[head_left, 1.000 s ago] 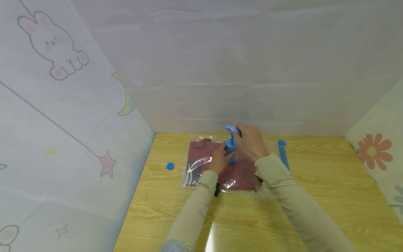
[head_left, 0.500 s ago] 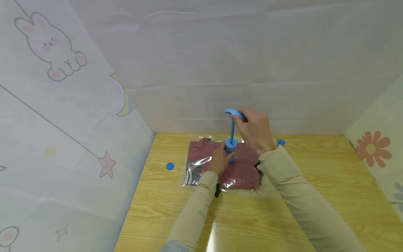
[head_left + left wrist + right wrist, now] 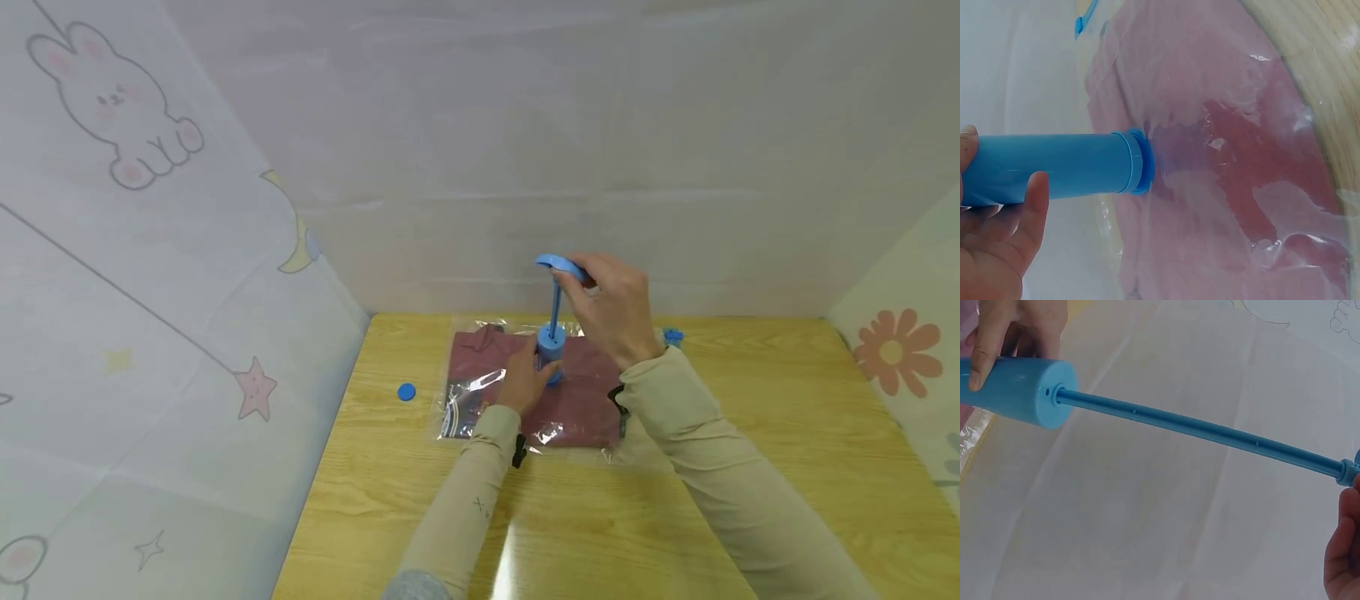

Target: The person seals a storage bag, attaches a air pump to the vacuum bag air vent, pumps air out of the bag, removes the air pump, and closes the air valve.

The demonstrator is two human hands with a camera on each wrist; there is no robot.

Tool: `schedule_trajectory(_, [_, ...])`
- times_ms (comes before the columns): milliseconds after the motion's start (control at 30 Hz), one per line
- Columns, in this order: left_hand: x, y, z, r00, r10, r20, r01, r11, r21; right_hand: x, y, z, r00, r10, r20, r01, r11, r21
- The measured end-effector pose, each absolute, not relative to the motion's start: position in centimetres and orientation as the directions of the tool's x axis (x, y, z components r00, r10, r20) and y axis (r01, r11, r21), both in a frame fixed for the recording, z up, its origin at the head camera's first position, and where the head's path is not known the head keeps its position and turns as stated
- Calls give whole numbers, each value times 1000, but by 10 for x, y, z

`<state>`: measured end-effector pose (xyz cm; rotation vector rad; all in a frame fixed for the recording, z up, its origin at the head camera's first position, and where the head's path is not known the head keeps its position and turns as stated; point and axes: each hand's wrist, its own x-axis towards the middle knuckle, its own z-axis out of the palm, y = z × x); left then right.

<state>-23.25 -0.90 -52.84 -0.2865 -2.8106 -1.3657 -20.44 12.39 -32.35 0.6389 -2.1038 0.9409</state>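
A blue hand pump (image 3: pixel 1072 164) stands upright on a clear plastic vacuum bag (image 3: pixel 651 433), its lower end meeting a blue valve (image 3: pixel 1145 161) on the bag. Inside the bag lies a folded maroon shirt (image 3: pixel 573 417) with a collar. My left hand (image 3: pixel 521 382) grips the pump's barrel, thumb and fingers on either side. Above it, my right hand (image 3: pixel 615 308) holds the pump's handle (image 3: pixel 558 264), and a long stretch of the rod (image 3: pixel 1197 432) shows between handle and barrel. In the right wrist view the handle is mostly cut off at the edge.
A round blue cap (image 3: pixel 407 392) lies on the wooden table (image 3: pixel 360 483) left of the bag. At the bag's right end is a blue zip slider (image 3: pixel 672 337). Pale printed sheets (image 3: pixel 480 150) stand behind and at both sides of the table.
My right hand has drawn the handle upward, so much more rod shows than a second ago; it has barely risen in the last half second. My left hand stays on the barrel.
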Motion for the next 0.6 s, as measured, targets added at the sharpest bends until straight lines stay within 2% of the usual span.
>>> schedule_trajectory(600, [-228, -7, -520, -986, 156, 62, 148, 634, 759, -201, 123, -321, -648, -95, 756, -665, 554, -501])
